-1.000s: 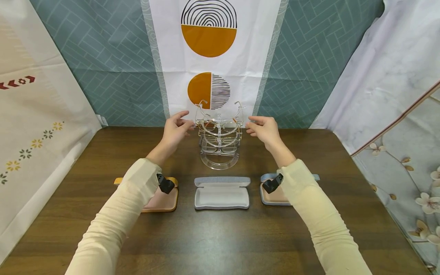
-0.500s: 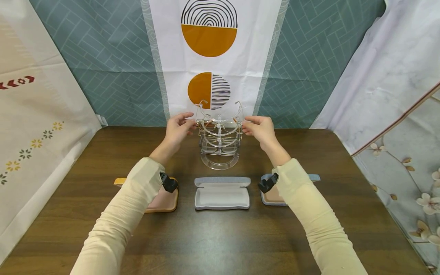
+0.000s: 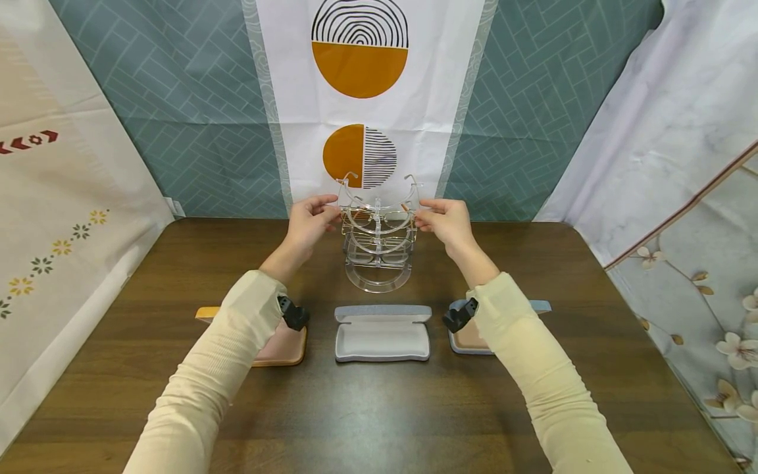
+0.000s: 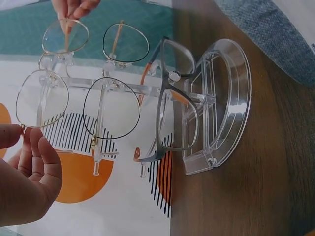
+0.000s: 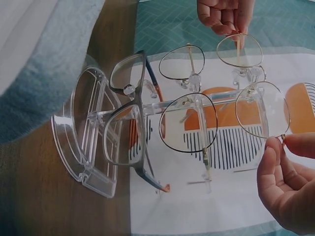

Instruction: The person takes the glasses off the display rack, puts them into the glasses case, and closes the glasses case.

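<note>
On the near side I see a broad stretch of wooden table (image 3: 379, 415), room for the arms to draw back over; then three opened spectacle cases, orange case (image 3: 283, 350) at left, grey case (image 3: 382, 339) in the middle, blue case (image 3: 474, 339) at right, the outer two partly hidden by the sleeves (image 3: 213, 362). Farther, toward the table's far edge, a clear display stand (image 3: 379, 285) carries grey-framed glasses (image 5: 139, 101) lowest, dark round-rimmed glasses (image 5: 184, 123) midway and gold round-rimmed glasses (image 5: 251, 110) on top. The left hand (image 3: 308, 220) and right hand (image 3: 447, 224) each pinch the gold pair near a hinge; I judge it is being taken hold of. A level lift off its support seems called for, with air above but the wall hanging (image 3: 432, 99) behind.
</note>
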{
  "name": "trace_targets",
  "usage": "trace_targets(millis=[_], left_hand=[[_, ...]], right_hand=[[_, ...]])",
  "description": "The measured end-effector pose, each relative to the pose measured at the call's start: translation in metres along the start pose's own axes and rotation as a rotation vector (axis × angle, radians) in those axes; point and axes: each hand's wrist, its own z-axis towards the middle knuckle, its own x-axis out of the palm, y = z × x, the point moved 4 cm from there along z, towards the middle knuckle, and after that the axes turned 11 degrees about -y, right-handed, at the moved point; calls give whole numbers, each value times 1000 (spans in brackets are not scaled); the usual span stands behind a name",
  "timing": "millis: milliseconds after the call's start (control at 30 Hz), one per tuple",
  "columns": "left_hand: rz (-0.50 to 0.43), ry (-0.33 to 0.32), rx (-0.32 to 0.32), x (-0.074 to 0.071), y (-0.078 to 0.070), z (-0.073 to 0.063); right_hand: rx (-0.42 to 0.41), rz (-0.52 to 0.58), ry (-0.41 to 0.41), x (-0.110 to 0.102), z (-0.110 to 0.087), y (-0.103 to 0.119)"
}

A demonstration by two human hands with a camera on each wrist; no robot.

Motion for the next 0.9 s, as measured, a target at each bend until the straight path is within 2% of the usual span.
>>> trace_targets(millis=[467,900], left_hand=[[-12,-24,31,-4,-10,-12],[-76,-27,48,-7,-15,-22]], right_hand=[[-24,41,3,-3,-9,10],[-63,85,24,-7,-21,17]])
